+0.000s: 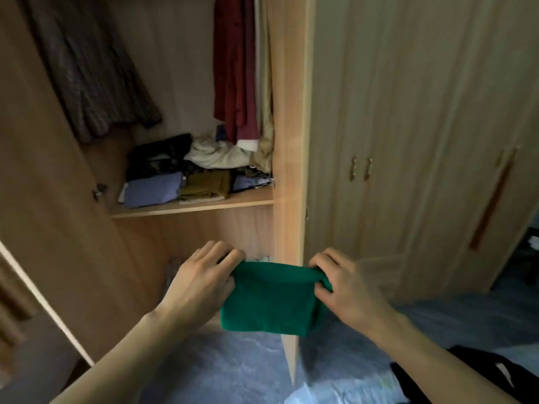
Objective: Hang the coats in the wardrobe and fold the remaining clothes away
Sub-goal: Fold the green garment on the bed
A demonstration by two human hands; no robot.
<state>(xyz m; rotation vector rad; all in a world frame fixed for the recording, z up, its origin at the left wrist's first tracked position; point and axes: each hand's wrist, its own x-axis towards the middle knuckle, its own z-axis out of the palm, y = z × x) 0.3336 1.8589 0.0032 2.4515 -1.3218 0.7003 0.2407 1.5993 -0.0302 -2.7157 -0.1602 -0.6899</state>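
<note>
A folded green garment (pixel 269 301) hangs in front of the open wardrobe, below its shelf (pixel 192 206). My left hand (pixel 201 275) pinches its top left corner and my right hand (pixel 341 284) pinches its top right corner. On the shelf lie folded clothes: a lilac piece (pixel 151 191), an olive one (pixel 205 186), dark ones (pixel 159 154) and a white bundle (pixel 217 154). Above them hang a grey patterned coat (pixel 93 74), a dark red garment (pixel 233 68) and a beige one (pixel 265 83).
The wardrobe's left door (pixel 43 199) stands open at my left and its right door's edge (pixel 288 170) juts toward me. Closed wardrobe doors with handles (pixel 361 169) fill the right. A black garment (pixel 478 371) lies at bottom right on blue-grey floor.
</note>
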